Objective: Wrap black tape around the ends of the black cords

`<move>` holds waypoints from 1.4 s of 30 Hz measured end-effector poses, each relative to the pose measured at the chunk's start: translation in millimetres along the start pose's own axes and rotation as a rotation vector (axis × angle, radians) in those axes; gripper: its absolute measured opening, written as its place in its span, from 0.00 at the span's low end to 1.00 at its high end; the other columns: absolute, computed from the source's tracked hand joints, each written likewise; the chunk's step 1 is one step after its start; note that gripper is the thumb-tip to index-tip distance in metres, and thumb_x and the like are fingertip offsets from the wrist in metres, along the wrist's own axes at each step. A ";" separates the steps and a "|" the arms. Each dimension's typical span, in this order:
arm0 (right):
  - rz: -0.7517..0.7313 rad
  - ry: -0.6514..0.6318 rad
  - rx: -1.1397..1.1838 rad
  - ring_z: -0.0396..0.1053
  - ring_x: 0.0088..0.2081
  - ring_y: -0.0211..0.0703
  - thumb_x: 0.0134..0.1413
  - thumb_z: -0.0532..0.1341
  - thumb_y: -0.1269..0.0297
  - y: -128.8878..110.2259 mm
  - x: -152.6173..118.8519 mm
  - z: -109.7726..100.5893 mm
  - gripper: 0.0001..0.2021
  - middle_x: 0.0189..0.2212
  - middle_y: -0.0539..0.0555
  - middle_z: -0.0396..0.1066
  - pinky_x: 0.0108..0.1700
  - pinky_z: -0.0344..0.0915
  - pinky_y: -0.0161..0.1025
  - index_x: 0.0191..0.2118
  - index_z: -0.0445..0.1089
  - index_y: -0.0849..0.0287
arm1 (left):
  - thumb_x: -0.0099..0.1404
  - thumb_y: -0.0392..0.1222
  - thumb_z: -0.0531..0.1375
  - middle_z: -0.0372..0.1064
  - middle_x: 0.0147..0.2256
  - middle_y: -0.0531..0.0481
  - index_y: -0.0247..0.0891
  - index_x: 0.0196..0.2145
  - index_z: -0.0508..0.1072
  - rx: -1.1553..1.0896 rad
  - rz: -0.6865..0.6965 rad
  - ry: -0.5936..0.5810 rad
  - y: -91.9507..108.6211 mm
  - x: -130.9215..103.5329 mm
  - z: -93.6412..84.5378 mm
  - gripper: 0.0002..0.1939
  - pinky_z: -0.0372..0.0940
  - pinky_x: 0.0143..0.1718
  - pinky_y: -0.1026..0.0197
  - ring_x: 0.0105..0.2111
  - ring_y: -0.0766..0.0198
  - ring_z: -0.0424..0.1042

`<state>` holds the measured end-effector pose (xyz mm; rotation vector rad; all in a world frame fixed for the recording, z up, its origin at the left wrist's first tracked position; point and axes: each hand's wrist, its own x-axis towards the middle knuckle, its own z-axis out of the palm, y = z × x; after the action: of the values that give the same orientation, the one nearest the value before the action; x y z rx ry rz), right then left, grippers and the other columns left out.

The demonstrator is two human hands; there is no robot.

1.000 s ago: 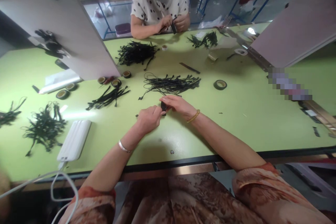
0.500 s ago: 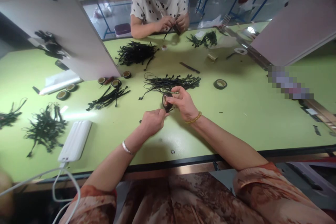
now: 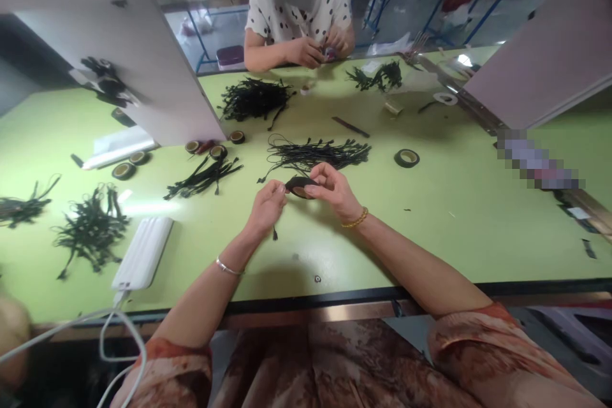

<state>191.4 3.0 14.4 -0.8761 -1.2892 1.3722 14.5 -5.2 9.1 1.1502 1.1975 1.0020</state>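
Black tape roll (image 3: 301,183) pinched in right hand (image 3: 336,195), cable (image 3: 275,235) in left hand (image 3: 266,209), inside the tabletop's (image 3: 373,255) near edge; likely wrapping, next needing tension.

The middle cable bundle (image 3: 325,154) lies on the worktop (image 3: 430,236). Right of it sits a tape roll (image 3: 407,158); left, a cable bunch (image 3: 203,178); behind it, a cable heap (image 3: 257,99) and a strip (image 3: 351,127); before it, a second tape roll (image 3: 297,183) between left hand (image 3: 268,205) and right hand (image 3: 336,192); front-left, a power bank (image 3: 143,254).
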 end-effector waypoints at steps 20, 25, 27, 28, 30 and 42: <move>0.303 -0.014 -0.024 0.66 0.26 0.37 0.41 0.71 0.51 10.6 9.2 0.6 0.23 0.23 0.48 0.70 0.31 0.62 0.37 0.39 0.70 0.61 | 0.72 0.46 0.47 0.69 0.26 0.48 0.38 0.31 0.72 1.177 0.819 -0.039 -16.0 -6.2 -2.2 0.18 0.51 0.27 0.61 0.28 0.64 0.64; 0.237 0.110 0.063 0.67 0.23 0.37 0.36 0.72 0.60 8.5 3.9 6.6 0.24 0.18 0.41 0.67 0.30 0.63 0.35 0.38 0.61 0.57 | 0.72 0.45 0.46 0.70 0.25 0.47 0.37 0.32 0.72 1.260 0.803 -0.107 -15.0 -9.6 1.8 0.18 0.46 0.25 0.61 0.26 0.64 0.65; 0.205 0.134 0.110 0.69 0.23 0.37 0.36 0.73 0.59 6.3 2.7 8.2 0.26 0.18 0.41 0.67 0.30 0.65 0.36 0.38 0.58 0.55 | 0.72 0.45 0.46 0.71 0.25 0.46 0.37 0.32 0.71 1.278 0.763 -0.132 -13.0 -11.7 3.9 0.18 0.45 0.25 0.61 0.26 0.64 0.66; 0.193 0.138 0.127 0.69 0.23 0.37 0.36 0.73 0.59 5.1 2.3 8.8 0.26 0.18 0.41 0.68 0.30 0.65 0.36 0.38 0.58 0.55 | 0.72 0.45 0.46 0.71 0.26 0.46 0.37 0.32 0.71 1.289 0.737 -0.141 -12.0 -12.8 5.2 0.18 0.45 0.25 0.60 0.26 0.64 0.67; 0.164 0.143 0.155 0.69 0.23 0.37 0.35 0.74 0.58 2.3 1.5 9.4 0.28 0.18 0.41 0.67 0.30 0.66 0.36 0.37 0.56 0.54 | 0.72 0.45 0.46 0.72 0.26 0.45 0.37 0.33 0.72 1.313 0.672 -0.161 -10.6 -15.2 8.4 0.18 0.46 0.25 0.60 0.26 0.62 0.68; 0.025 0.006 0.134 0.68 0.23 0.37 0.43 0.71 0.50 -16.3 -0.2 1.5 0.21 0.20 0.46 0.69 0.29 0.65 0.36 0.34 0.61 0.56 | 0.70 0.44 0.47 0.69 0.24 0.49 0.39 0.37 0.70 1.031 0.253 0.099 -3.4 -5.9 4.6 0.14 0.55 0.29 0.60 0.24 0.60 0.67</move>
<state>193.1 1.0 30.5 -0.8057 -1.1710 1.4567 18.4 -12.1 6.7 2.1024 1.7481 0.5901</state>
